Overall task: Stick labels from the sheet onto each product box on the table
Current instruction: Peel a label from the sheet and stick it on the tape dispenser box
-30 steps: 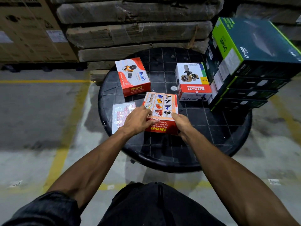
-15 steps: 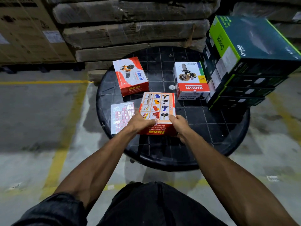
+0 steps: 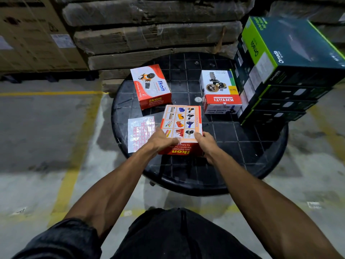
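Orange box (image 3: 182, 126) gripped at near corners by left hand (image 3: 161, 140) and right hand (image 3: 206, 144). Label sheet (image 3: 141, 133) just left of grip; risk: sleeve-free forearm sweeping it off table (image 3: 261, 156).

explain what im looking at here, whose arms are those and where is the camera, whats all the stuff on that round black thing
There is no machine here: a person wears a wide-angle camera on the head, so you look down along their own two bare arms. They sit at a round black table. The left hand and right hand hold the near end of an orange Ikon box with a grid of product pictures on top. Beside it, to the left, lies the label sheet. Farther back stand a second Ikon box and a white and red Khyati box. A stack of dark green boxes stands on the right, and wrapped cartons are piled behind.
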The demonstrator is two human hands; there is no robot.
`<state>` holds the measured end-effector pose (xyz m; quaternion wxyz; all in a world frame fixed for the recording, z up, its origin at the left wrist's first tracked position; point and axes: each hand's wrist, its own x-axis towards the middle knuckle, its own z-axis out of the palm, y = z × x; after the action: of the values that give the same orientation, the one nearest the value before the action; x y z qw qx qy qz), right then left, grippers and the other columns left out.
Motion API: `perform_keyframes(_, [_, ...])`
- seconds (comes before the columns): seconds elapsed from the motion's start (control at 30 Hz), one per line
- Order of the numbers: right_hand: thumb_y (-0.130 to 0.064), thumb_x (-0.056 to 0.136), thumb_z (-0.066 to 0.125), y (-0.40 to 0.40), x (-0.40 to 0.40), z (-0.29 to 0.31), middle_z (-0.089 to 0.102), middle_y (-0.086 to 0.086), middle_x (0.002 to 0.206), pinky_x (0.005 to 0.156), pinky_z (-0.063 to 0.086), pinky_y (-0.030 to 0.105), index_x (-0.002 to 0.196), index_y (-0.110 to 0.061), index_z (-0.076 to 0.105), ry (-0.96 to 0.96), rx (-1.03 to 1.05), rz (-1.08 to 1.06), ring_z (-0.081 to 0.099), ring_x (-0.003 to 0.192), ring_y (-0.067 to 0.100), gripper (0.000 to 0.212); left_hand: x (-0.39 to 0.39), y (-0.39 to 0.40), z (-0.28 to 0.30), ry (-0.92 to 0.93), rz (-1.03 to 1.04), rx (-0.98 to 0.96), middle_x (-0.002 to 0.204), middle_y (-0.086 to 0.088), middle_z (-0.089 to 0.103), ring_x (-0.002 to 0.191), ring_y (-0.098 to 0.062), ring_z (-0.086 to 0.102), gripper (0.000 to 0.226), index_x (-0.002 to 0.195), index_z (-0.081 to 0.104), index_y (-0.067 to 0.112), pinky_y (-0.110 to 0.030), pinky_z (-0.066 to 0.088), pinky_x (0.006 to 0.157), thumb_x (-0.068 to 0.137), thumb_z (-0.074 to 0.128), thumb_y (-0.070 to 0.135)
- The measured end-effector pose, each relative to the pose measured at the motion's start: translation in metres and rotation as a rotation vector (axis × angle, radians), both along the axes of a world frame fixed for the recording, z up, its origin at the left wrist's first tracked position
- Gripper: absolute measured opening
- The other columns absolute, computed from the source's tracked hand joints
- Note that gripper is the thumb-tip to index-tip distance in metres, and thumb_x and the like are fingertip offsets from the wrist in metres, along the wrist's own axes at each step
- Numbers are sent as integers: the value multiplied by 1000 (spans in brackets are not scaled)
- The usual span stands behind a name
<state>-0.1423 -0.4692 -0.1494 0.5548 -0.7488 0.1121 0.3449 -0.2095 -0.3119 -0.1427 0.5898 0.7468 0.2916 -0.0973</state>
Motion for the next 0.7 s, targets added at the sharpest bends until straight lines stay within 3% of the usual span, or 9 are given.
perform_keyframes(0.13, [-27,104,45,-1,-3,-2,62,2,94,56,50,27,136,-12,41,19,17,-1,63,78,13,35,1,1,3,30,-10,-24,99,3,63,84,-6,59,41,119,46,15,-20,46,64,87,70,10])
perform_keyframes(0.2, [-27,104,45,-1,-3,-2,64,3,96,55,50,27,134,-12,43,41,36,-11,64,78,13,34,-2,4,1,0,-34,2,112,-2,64,90,-7,60,37,124,45,16,-22,48,70,91,61,8])
perform_keyframes(0.4, [-30,103,46,-1,7,2,67,6,101,63,54,31,132,-10,46,59,73,-39,66,84,17,36,-21,5,-12,-285,-168,699,141,-2,47,125,-18,46,49,139,49,13,-40,38,106,96,55,36])
perform_keyframes(0.47, [-32,103,47,-1,8,2,67,7,103,63,53,31,133,-10,45,56,64,-39,66,86,18,38,-20,1,-12,-323,-224,735,139,-4,51,127,-19,45,48,134,55,16,-47,37,108,94,57,43])
perform_keyframes(0.57, [-33,102,47,1,7,2,66,8,105,62,53,31,135,-10,45,51,61,-40,66,87,19,40,-14,-6,-12,-266,-220,753,138,-3,52,128,-18,41,51,131,58,17,-42,36,107,91,58,49])
perform_keyframes(0.7, [-31,103,47,0,8,3,67,7,102,59,52,30,133,-9,46,53,71,-42,66,83,18,37,-12,-7,-12,-259,-191,752,136,-3,55,127,-18,43,47,127,61,16,-38,36,104,90,62,44])
